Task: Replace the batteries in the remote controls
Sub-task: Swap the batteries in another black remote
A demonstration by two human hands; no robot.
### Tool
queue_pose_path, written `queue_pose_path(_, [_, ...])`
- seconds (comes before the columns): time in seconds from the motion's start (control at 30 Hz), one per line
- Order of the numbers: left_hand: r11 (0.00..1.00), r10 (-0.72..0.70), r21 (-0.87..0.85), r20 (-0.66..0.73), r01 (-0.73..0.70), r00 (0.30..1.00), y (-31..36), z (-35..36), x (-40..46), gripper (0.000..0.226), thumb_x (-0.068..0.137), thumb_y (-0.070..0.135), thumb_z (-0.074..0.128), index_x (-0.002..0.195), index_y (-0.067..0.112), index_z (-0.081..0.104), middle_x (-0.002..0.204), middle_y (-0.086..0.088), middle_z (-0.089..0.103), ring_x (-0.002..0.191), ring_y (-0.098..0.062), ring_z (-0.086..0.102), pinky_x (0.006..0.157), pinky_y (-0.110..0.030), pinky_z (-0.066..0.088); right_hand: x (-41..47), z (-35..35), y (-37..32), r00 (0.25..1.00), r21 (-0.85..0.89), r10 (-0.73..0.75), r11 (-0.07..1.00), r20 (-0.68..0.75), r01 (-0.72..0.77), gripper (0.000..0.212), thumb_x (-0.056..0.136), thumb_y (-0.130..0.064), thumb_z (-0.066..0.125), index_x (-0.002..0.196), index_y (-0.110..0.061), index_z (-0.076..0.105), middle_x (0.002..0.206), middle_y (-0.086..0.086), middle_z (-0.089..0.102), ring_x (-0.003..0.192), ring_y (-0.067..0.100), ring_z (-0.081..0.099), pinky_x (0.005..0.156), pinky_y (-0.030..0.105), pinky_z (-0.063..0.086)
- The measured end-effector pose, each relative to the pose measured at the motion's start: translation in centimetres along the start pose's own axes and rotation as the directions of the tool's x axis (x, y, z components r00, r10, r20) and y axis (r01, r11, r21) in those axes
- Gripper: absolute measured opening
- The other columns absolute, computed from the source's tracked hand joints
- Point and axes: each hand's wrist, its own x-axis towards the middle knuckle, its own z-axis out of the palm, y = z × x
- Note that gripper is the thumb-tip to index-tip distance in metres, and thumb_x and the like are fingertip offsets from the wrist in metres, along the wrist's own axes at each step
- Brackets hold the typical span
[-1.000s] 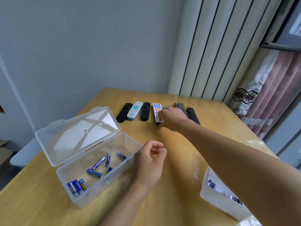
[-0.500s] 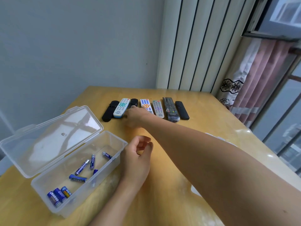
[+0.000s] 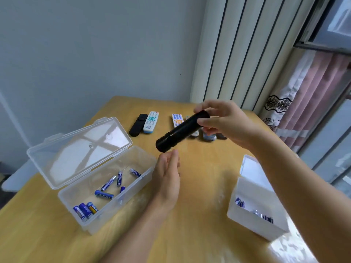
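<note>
honestly, my right hand (image 3: 224,122) pinches only the far end of the black remote (image 3: 180,132), held above the table (image 3: 199,215); it could tip or slip. my left hand (image 3: 167,179) waits beneath, fingers straight, holding nothing.

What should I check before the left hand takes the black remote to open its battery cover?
1. Black remote lifted off the table: ok.
2. Right hand grips the remote's far end: ok.
3. Left hand open and empty below the remote's near end: ok.
4. Battery cover facing up: cannot tell.
5. Clear box lid open, batteries inside within reach: ok.
6. White bin contents identified as used cells: cannot tell.
</note>
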Motion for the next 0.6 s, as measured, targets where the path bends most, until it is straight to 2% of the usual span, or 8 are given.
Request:
queue_pose_path(0.07, [0.976, -0.104, -0.177, 0.146, 0.130, 0.984, 1.1, 0.1, -0.6, 0.040, 0.098, 0.052, 0.051, 0.112, 0.018, 0.066, 0.108, -0.015, 0.069, 0.093, -0.027, 0.070, 0.069, -0.038, 0.059, -3.5, -1.9, 0.9, 0.991, 0.219, 0.087, 0.970, 0.099, -0.107, 0.021, 0.091, 0.006, 0.063, 0.103, -0.011, 0.070, 0.093, 0.011, 0.072, 0.071, 0.020, 0.063, 0.062, 0.027, 0.055])
queue_pose_path(0.13, [0.916, -0.161, -0.280, 0.399, 0.287, 0.903, 2.0, -0.3, -1.3, 0.060, 0.088, 0.059, 0.053, 0.118, 0.009, 0.068, 0.106, -0.023, 0.073, 0.085, -0.032, 0.074, 0.056, -0.035, 0.059, -6.4, -2.7, 2.5, 0.983, 0.252, 0.127, 0.955, 0.134, -0.158, 0.022, 0.094, 0.005, 0.059, 0.107, -0.010, 0.069, 0.093, 0.012, 0.066, 0.072, 0.022, 0.055, 0.061, 0.026, 0.051])
queue_pose_path(0.2, [0.875, -0.204, -0.234, 0.616, 0.425, 0.761, 2.7, -0.8, -2.0, 0.065, 0.085, 0.055, 0.058, 0.121, 0.002, 0.068, 0.108, -0.028, 0.071, 0.079, -0.033, 0.072, 0.053, -0.033, 0.056, -8.8, -2.6, 4.0, 0.979, 0.263, 0.135, 0.949, 0.150, -0.171, 0.023, 0.096, 0.003, 0.057, 0.112, -0.008, 0.069, 0.094, 0.011, 0.062, 0.075, 0.025, 0.049, 0.062, 0.025, 0.047])
queue_pose_path(0.27, [0.892, -0.246, -0.106, 0.701, 0.439, 0.669, 2.8, -0.7, -2.9, 0.052, 0.087, 0.039, 0.058, 0.123, 0.003, 0.069, 0.111, -0.028, 0.070, 0.076, -0.031, 0.070, 0.054, -0.032, 0.055, -10.6, -2.0, 5.1, 0.983, 0.286, 0.122, 0.945, 0.139, -0.158, 0.027, 0.097, 0.002, 0.058, 0.118, -0.010, 0.069, 0.092, 0.009, 0.060, 0.075, 0.025, 0.048, 0.063, 0.026, 0.046])
queue_pose_path(0.37, [0.944, -0.252, 0.013, 0.675, 0.330, 0.693, 2.3, 0.0, -4.3, 0.035, 0.100, 0.017, 0.049, 0.131, 0.006, 0.063, 0.110, -0.024, 0.070, 0.069, -0.029, 0.067, 0.051, -0.030, 0.053, -11.8, -0.5, 6.3, 0.998, 0.094, 0.059, 0.994, -0.004, -0.058, 0.033, 0.096, -0.002, 0.062, 0.128, -0.014, 0.065, 0.094, 0.003, 0.065, 0.067, 0.018, 0.057, 0.066, 0.031, 0.050])
queue_pose_path(0.43, [0.964, -0.223, 0.035, 0.649, 0.265, 0.727, 2.0, 0.2, -5.2, 0.031, 0.106, 0.013, 0.042, 0.130, 0.010, 0.062, 0.103, -0.019, 0.072, 0.066, -0.027, 0.065, 0.051, -0.030, 0.052, -12.2, 0.3, 6.5, 0.996, -0.008, 0.035, 0.999, -0.078, -0.036, 0.038, 0.092, -0.014, 0.070, 0.129, -0.017, 0.064, 0.099, -0.002, 0.070, 0.066, 0.013, 0.064, 0.069, 0.031, 0.054])
queue_pose_path(0.5, [0.979, -0.196, 0.076, 0.632, 0.192, 0.750, 2.0, 0.5, -5.6, 0.030, 0.108, 0.014, 0.041, 0.128, 0.013, 0.063, 0.096, -0.014, 0.072, 0.065, -0.026, 0.065, 0.053, -0.030, 0.053, -12.6, 0.4, 6.6, 0.993, -0.061, 0.032, 0.997, -0.110, -0.038, 0.048, 0.084, -0.027, 0.080, 0.129, -0.020, 0.065, 0.100, -0.007, 0.073, 0.074, 0.008, 0.070, 0.072, 0.026, 0.056])
queue_pose_path(0.6, [0.982, -0.171, 0.167, 0.628, 0.082, 0.760, 1.8, 0.9, -5.9, 0.028, 0.109, 0.013, 0.039, 0.128, 0.011, 0.060, 0.091, -0.008, 0.070, 0.064, -0.023, 0.064, 0.051, -0.031, 0.053, -13.0, 0.4, 6.6, 0.992, -0.080, 0.052, 0.995, -0.116, -0.062, 0.064, 0.069, -0.035, 0.091, 0.127, -0.023, 0.066, 0.096, -0.010, 0.074, 0.084, 0.006, 0.072, 0.073, 0.020, 0.056])
